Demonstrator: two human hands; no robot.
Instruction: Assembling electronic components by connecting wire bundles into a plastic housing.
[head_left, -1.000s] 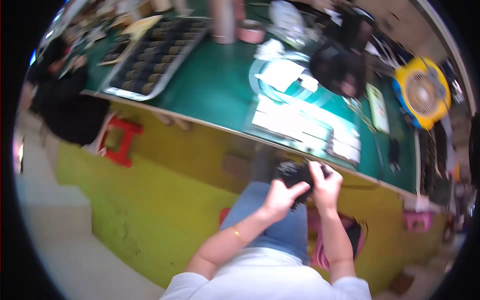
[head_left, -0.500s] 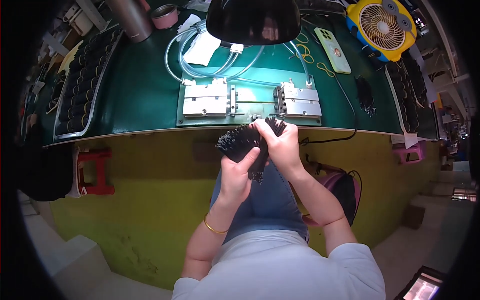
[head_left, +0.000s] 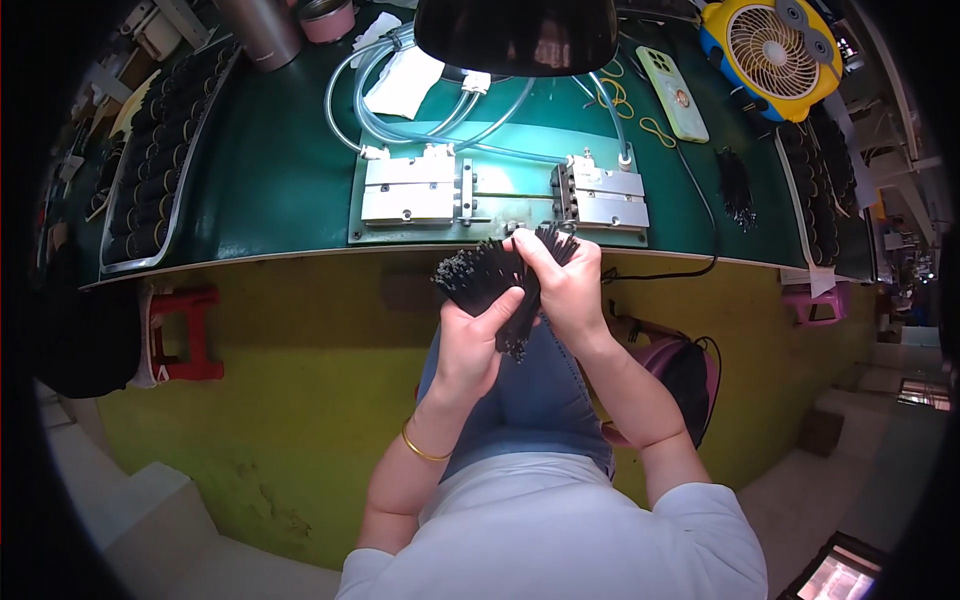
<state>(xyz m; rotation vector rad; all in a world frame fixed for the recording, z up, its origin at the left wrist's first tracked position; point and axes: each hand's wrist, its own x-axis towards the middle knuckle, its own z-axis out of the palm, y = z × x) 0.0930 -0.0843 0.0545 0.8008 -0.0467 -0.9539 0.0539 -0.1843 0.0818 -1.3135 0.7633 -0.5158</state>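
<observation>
Grip: left hand point(head_left: 468, 345) and right hand point(head_left: 570, 290) clasp black strands point(head_left: 478, 278), centre frame.
Left tray point(head_left: 135, 266): rows of black bundles point(head_left: 158, 180), upper left (I see similar ones at right).

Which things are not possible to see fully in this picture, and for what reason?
Head view:
Black strands: gripped parts hidden by left hand and right hand.
Black lampshade: top cut off by upper edge.
Metal bottle: top cut off by upper edge.
Lit screen: cut by lower edge.
</observation>
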